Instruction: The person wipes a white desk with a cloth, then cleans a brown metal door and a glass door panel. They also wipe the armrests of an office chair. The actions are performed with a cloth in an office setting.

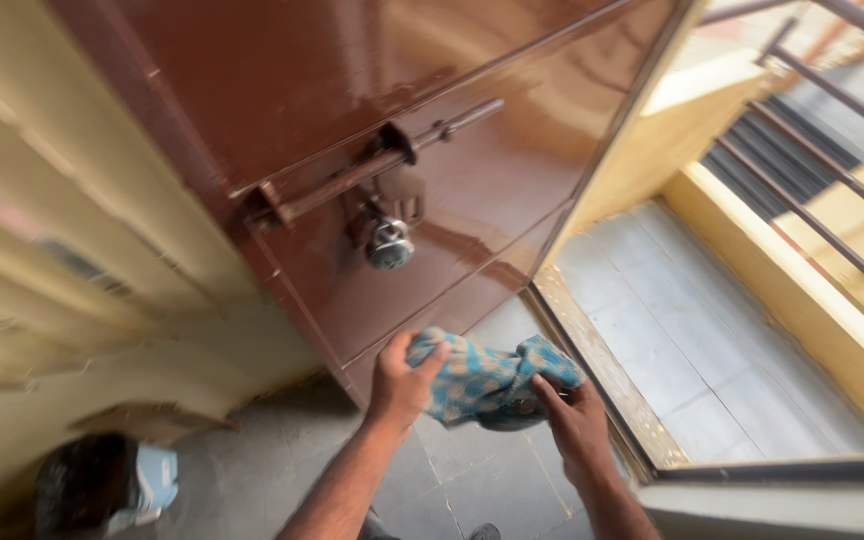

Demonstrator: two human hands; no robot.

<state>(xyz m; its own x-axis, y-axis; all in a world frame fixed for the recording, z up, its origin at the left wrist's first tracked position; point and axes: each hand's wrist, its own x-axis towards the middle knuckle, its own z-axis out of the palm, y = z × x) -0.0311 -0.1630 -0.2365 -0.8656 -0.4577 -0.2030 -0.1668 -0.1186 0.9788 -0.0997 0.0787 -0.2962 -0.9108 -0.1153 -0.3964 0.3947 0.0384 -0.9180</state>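
The brown metal door fills most of what I see, swung open and tilted across the view, its lower edge just above my hands and its free edge running down to the wooden threshold. To my left the yellowish wall stands close against the door's hinge side, leaving only a narrow strip of grey tiled floor below me. To my right, past the threshold, the pale landing floor gives more open room, closed off by a yellow ledge and slanting railing bars. A long sliding bolt crosses the door on a slant, rising toward the right, with a round padlock hanging under it. A dark bag with a pale blue patch sits at the lower left, blurred. Between my hands, just in front of the door's bottom panel, is the blue patterned cloth, bunched, its long axis running roughly left to right. My left hand is closed on its left end, thumb over the top; my right hand pinches its right end from below.
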